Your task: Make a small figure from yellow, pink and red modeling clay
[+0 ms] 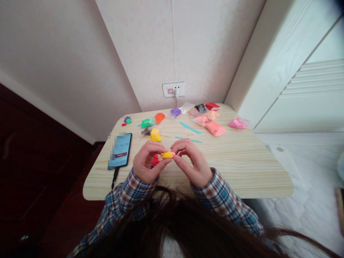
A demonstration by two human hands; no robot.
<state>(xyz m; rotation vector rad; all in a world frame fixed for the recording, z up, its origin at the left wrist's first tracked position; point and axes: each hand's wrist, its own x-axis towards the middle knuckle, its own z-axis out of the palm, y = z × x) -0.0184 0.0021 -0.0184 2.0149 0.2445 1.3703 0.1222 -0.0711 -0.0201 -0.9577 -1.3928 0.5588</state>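
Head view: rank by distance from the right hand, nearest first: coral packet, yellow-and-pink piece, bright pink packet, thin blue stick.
From the right hand:
1. Yellow-and-pink piece: at the fingertips.
2. Thin blue stick: on the table, just beyond the hand.
3. Coral packet: farther back, to the right.
4. Bright pink packet: farthest right.

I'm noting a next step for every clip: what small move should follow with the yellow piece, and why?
Perhaps the right hand should gently press the pink end, with the left hand steadying the yellow piece: the left fingers pinch its yellow part, and the right thumb sits at the pink end.
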